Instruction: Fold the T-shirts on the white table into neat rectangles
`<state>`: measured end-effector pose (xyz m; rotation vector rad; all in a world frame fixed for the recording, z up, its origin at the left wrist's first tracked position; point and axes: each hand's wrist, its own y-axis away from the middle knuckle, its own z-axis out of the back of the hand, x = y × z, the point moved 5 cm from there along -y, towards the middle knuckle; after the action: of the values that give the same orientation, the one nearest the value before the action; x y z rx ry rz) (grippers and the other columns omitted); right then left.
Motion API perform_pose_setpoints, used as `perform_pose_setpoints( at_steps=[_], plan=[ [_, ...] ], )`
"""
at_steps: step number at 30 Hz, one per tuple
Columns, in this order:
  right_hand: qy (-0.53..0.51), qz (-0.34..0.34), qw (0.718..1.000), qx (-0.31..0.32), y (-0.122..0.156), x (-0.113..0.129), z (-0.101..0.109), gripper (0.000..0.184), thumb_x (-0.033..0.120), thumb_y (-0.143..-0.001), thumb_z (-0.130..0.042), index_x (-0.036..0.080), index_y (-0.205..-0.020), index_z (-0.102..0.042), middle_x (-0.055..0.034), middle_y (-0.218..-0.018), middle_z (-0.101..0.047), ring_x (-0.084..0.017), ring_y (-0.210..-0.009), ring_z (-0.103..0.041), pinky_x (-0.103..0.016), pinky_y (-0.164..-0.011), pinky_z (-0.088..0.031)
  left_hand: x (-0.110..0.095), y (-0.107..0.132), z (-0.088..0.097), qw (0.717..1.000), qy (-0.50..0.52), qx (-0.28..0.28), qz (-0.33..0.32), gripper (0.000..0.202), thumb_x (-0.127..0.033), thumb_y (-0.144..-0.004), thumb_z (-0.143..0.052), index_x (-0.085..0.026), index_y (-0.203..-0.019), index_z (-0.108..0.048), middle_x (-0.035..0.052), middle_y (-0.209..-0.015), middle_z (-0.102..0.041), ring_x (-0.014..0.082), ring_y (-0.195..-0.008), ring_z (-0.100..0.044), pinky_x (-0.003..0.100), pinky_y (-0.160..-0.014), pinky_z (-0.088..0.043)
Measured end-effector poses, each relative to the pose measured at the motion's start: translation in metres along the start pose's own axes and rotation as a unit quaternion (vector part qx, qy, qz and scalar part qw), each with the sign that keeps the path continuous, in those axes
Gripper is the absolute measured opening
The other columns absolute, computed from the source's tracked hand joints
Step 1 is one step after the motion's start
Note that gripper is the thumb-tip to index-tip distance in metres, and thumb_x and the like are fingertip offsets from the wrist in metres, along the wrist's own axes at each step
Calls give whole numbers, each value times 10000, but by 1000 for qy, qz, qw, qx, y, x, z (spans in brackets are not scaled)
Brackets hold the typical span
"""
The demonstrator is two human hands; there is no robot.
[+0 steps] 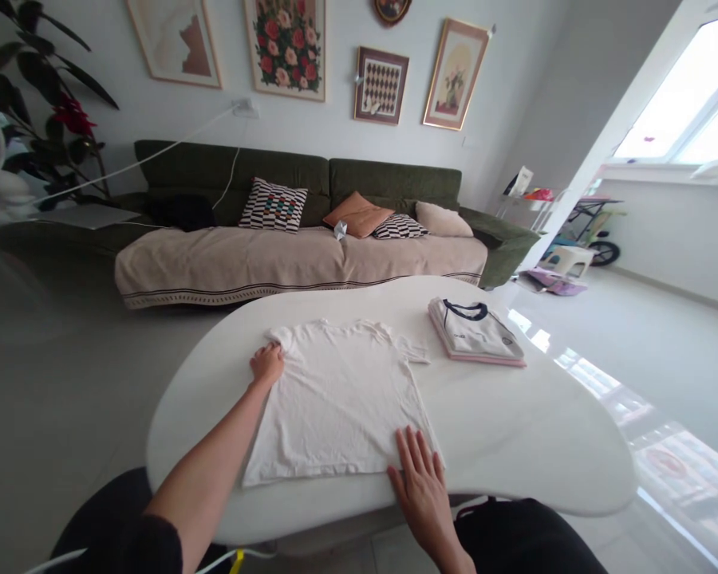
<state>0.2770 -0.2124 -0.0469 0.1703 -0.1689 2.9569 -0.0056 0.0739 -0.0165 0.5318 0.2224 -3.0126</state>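
A white T-shirt lies spread on the white table, its hem toward me and its neckline at the far side. At the shirt's left sleeve, my left hand has its fingers curled closed on the fabric. My right hand rests flat on the lower right corner of the shirt, fingers stretched out. Small wrinkles run across the cloth, and the right sleeve lies bunched on the tabletop.
Folded shirts form a neat stack at the table's right side, a white one with a dark collar on top. Behind the table stands a green sofa with a beige cover and several cushions. A white cable crosses the left side.
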Motion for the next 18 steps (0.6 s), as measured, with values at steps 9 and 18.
perform_pose_setpoints(
  at_steps=[9, 18],
  plan=[
    [6, 1, 1000, -14, -2, 1, 2, 567, 500, -874, -205, 229, -1370, -241, 6, -1441, -172, -210, -1328, -117, -438, -1045, -193, 15, -12, 8, 997, 63, -6, 39, 212, -303, -779, -470, -191, -761, -650, 70, -878, -664, 229, -867, -587, 286, -702, -425],
    [12, 3, 1000, -21, -1, 1, 0, 579, 513, -873, -192, 221, -1368, -256, 0, -1441, -177, -209, -1330, -110, -432, -1050, -177, 29, -6, 20, 967, 179, -99, 154, 270, -262, -718, -537, -158, -966, -532, 61, -823, -648, 195, -767, -615, 284, -668, -460]
  ],
)
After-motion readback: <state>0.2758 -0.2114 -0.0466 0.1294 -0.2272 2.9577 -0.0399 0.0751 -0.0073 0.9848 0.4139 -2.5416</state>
